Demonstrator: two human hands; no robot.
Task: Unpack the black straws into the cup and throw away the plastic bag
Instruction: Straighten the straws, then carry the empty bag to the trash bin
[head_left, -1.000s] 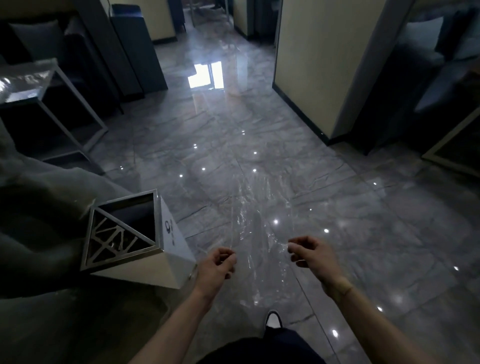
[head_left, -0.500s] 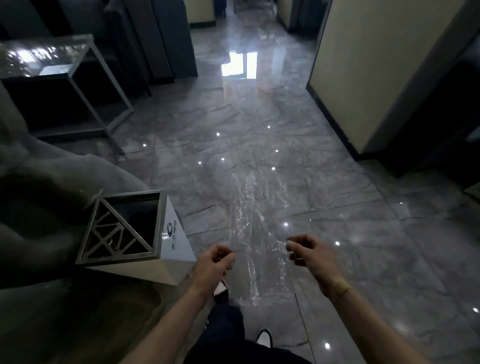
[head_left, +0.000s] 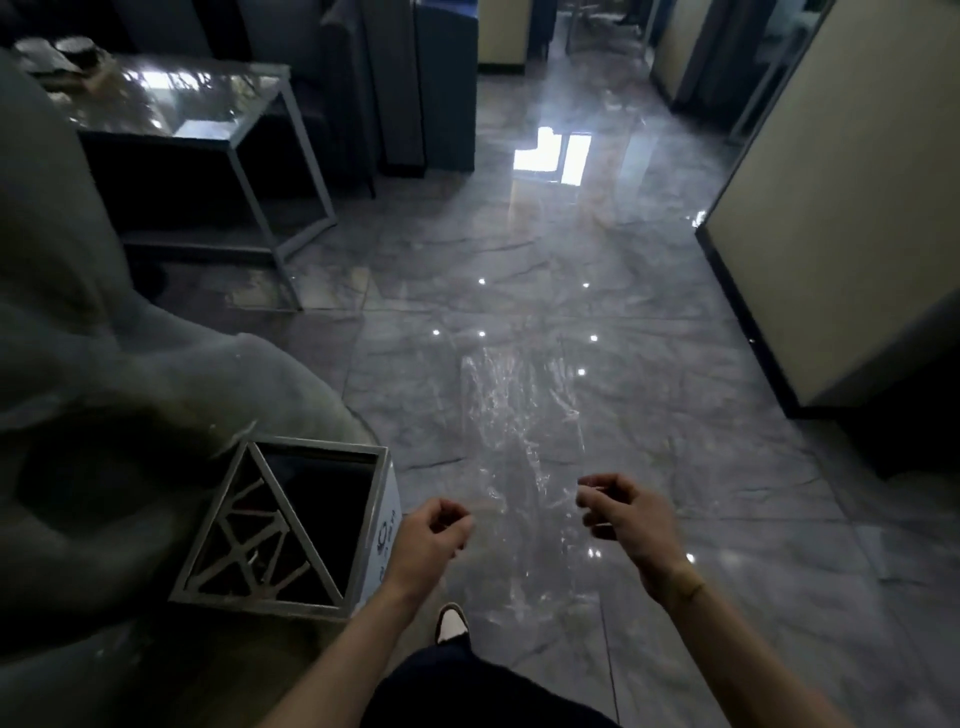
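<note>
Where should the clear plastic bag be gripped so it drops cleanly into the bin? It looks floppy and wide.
The plastic bag hangs spread between the left hand and right hand, each pinching a near corner. Probably gather that near edge into one hand from above, so the limp sheet narrows for the bin opening.

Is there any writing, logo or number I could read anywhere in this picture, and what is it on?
White side of the trash bin: a dark round logo with small marks beneath it, too blurred and small to read.
Clear plastic bag held between the left hand and the right hand: no print visible.
Glass table: no readable text on it.
Nothing else shows writing.
</note>
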